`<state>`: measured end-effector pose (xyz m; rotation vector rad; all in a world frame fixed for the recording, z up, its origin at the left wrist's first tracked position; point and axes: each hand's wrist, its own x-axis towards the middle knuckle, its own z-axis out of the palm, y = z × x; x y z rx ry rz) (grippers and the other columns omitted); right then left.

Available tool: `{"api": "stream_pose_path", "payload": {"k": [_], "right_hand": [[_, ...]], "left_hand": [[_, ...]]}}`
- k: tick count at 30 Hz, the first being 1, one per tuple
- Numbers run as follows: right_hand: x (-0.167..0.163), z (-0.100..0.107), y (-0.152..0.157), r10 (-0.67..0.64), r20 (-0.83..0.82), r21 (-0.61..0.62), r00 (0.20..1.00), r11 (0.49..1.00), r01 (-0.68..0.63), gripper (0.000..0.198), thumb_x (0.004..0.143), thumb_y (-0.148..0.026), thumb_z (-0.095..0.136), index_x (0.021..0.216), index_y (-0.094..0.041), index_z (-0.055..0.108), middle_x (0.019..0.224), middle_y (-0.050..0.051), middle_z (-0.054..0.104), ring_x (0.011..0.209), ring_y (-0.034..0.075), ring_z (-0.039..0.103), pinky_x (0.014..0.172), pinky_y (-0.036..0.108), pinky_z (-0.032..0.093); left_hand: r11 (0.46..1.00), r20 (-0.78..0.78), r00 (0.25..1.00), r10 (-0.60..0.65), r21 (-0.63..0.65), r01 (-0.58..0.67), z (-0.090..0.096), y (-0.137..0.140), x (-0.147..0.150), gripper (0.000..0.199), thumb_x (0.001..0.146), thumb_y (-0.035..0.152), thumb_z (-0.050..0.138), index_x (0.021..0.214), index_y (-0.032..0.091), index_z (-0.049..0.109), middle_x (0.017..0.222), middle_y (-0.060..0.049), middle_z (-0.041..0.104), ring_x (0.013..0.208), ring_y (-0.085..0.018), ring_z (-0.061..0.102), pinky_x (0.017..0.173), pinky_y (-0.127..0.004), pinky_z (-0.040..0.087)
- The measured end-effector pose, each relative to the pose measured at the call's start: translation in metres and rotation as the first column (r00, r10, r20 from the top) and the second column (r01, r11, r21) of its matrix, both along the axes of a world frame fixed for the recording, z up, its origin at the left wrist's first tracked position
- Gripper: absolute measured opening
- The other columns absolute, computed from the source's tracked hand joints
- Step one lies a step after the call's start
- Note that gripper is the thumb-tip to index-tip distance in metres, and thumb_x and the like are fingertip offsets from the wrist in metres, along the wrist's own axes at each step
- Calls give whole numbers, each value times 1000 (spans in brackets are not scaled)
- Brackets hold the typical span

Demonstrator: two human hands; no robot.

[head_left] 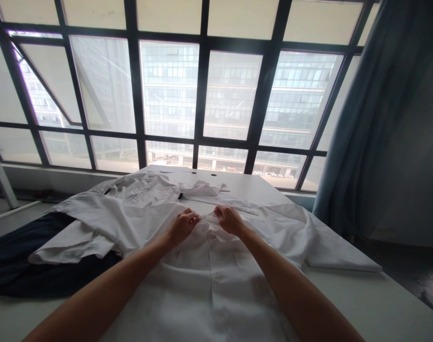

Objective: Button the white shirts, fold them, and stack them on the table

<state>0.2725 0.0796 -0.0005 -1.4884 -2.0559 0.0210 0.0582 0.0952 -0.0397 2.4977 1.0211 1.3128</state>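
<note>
A white button-up shirt [191, 270] lies spread over the table, its button placket running toward me and a chest pocket on the right side. At its far end, my left hand [183, 224] pinches one side of the collar. My right hand [229, 219] pinches the other side, a short distance away. Between the two hands a thin strip of the collar edge is drawn fairly straight. Both hands are closed, with the fingertips partly hidden by the cloth. One sleeve stretches out to the right.
More crumpled white shirts [141, 190] lie at the back left of the white table [366, 294]. Dark navy cloth [34, 256] sits under a white sleeve at the left. Behind stands a large framed window [170, 90], and a blue-grey curtain [366, 118] hangs at the right.
</note>
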Motion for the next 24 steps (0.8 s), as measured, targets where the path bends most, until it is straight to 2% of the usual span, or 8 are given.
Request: {"api": "stream_pose_path", "payload": {"k": [3, 6, 11, 14, 17, 21, 24], "right_hand": [[-2, -2, 4, 99, -168, -3, 981, 995, -101, 23, 89, -24, 46, 80, -17, 66, 74, 6, 68, 67, 16, 56, 63, 25, 36], [-4, -2, 9, 134, -327, -74, 935, 983, -167, 26, 87, -28, 44, 69, -16, 60, 62, 1, 58, 57, 13, 47, 54, 23, 33], [0, -5, 13, 79, -328, -178, 941, 973, -143, 27, 83, -29, 45, 62, -16, 57, 55, -2, 51, 52, 11, 39, 50, 24, 29], [1, -8, 11, 84, -284, -194, 955, 970, -143, 25, 81, -28, 51, 62, -15, 62, 54, -1, 54, 52, 11, 42, 52, 24, 29], [1, -9, 8, 78, -194, -194, 978, 974, -116, 21, 80, -27, 55, 72, -14, 70, 61, 2, 64, 57, 13, 50, 54, 24, 33], [3, -7, 8, -5, -113, -205, 994, 979, -18, 20, 80, -29, 60, 82, -15, 74, 72, 5, 71, 63, 14, 57, 57, 23, 37], [6, -2, 8, -66, -147, -215, 987, 976, 33, 20, 80, -32, 63, 81, -14, 73, 72, 6, 71, 64, 15, 59, 59, 23, 40]], "left_hand": [[998, 47, 998, 36, -57, -33, 1, 0, 2, 20, 86, 26, 58, 89, 14, 74, 88, -11, 72, 79, -20, 65, 74, -28, 48], [987, 111, 994, -3, -161, 21, 2, 0, 3, 17, 81, 28, 62, 85, 15, 74, 83, -8, 73, 75, -20, 65, 71, -28, 47], [935, 336, 941, -41, -318, 154, 1, 6, 8, 20, 74, 30, 63, 81, 14, 73, 76, -6, 73, 70, -19, 63, 67, -27, 46], [854, 479, 877, -36, -441, 276, 0, 8, 11, 26, 71, 36, 67, 81, 12, 70, 68, -3, 67, 62, -16, 58, 61, -27, 44], [729, 614, 789, -13, -535, 428, 0, 5, 12, 37, 67, 41, 74, 87, 12, 65, 70, -1, 64, 63, -14, 57, 62, -27, 47], [583, 728, 685, -28, -544, 603, 6, -2, 10, 58, 62, 41, 83, 106, 15, 57, 77, -1, 64, 66, -13, 58, 63, -26, 46], [518, 748, 660, -72, -537, 666, 10, -4, 8, 61, 59, 31, 86, 109, 15, 55, 77, -1, 64, 65, -11, 57, 63, -24, 44]]}}
